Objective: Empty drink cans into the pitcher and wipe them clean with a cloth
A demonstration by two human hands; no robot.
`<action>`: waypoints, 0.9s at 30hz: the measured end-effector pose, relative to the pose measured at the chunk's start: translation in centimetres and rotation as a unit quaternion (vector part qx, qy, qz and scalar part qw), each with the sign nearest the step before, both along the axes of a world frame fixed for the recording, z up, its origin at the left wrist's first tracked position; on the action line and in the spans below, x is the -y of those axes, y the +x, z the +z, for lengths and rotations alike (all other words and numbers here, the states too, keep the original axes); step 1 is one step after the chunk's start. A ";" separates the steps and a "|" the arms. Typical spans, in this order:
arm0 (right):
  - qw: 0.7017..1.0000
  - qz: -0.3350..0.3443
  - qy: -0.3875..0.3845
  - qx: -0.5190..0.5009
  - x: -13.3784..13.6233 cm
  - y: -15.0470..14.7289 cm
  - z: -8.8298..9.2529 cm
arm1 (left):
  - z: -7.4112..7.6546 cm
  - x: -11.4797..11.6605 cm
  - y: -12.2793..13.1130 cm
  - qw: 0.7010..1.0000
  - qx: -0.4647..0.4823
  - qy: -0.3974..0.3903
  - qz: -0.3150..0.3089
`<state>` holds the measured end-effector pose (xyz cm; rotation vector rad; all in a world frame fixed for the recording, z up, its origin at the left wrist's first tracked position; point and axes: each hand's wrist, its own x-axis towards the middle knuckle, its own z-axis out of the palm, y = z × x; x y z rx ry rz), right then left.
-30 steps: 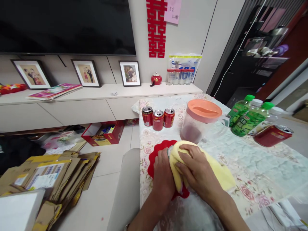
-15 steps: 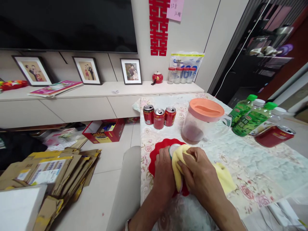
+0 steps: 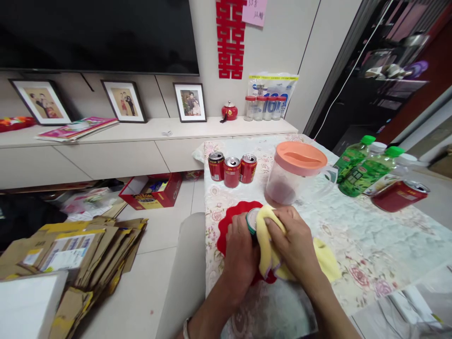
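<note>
My left hand is wrapped round a drink can that stands on a red scalloped mat near the table's front edge. Only the can's silver top shows. My right hand presses a yellow cloth against the can's side, fingers closed over the cloth. The cloth's loose end trails to the right on the flowered tablecloth.
Three red cans stand at the table's far left. A clear jug with an orange lid is behind my hands. Green bottles and a tipped red can lie right. Flattened cardboard covers the floor left.
My right hand has bunched the yellow cloth tighter and slid it down the can's side, baring more of the can's top. The left hand keeps its hold.
</note>
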<state>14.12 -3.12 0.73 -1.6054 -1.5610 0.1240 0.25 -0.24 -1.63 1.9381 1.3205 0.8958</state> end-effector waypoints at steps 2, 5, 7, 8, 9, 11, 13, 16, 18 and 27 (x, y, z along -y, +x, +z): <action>1.000 -0.015 0.000 -0.004 0.5 0.4 -0.5 | -0.1 0.1 -0.1 1.000 0.018 0.000 -0.008; 0.999 -0.035 -0.005 -0.006 1.3 0.7 -1.2 | -0.1 0.0 -0.1 0.999 0.034 -0.020 -0.009; 0.999 -0.047 -0.008 0.000 1.7 0.6 -1.7 | 0.1 0.0 0.0 0.998 0.039 -0.039 -0.001; 0.999 -0.052 -0.010 0.004 1.9 0.5 -2.0 | 0.2 0.0 0.0 0.998 0.042 -0.047 0.005; 0.998 -0.055 -0.011 0.010 2.1 0.3 -2.2 | 0.3 -0.1 0.0 0.998 0.046 -0.053 0.009; 0.998 -0.057 -0.013 0.021 2.3 -0.1 -2.4 | 0.6 -0.1 -0.1 0.996 0.056 -0.061 0.014; 0.998 -0.059 -0.015 0.031 2.5 -0.5 -2.5 | 0.9 -0.2 -0.2 0.995 0.066 -0.068 0.013; 0.997 -0.064 -0.013 0.043 2.6 -0.9 -2.3 | 1.2 -0.2 -0.5 0.994 0.080 -0.077 0.005; 0.996 -0.067 -0.011 0.050 2.6 -1.1 -2.2 | 1.4 -0.2 -0.7 0.992 0.091 -0.082 -0.003; 0.995 -0.065 0.000 0.077 2.6 -1.0 -2.5 | 2.1 -0.1 -1.6 0.985 0.154 -0.067 -0.028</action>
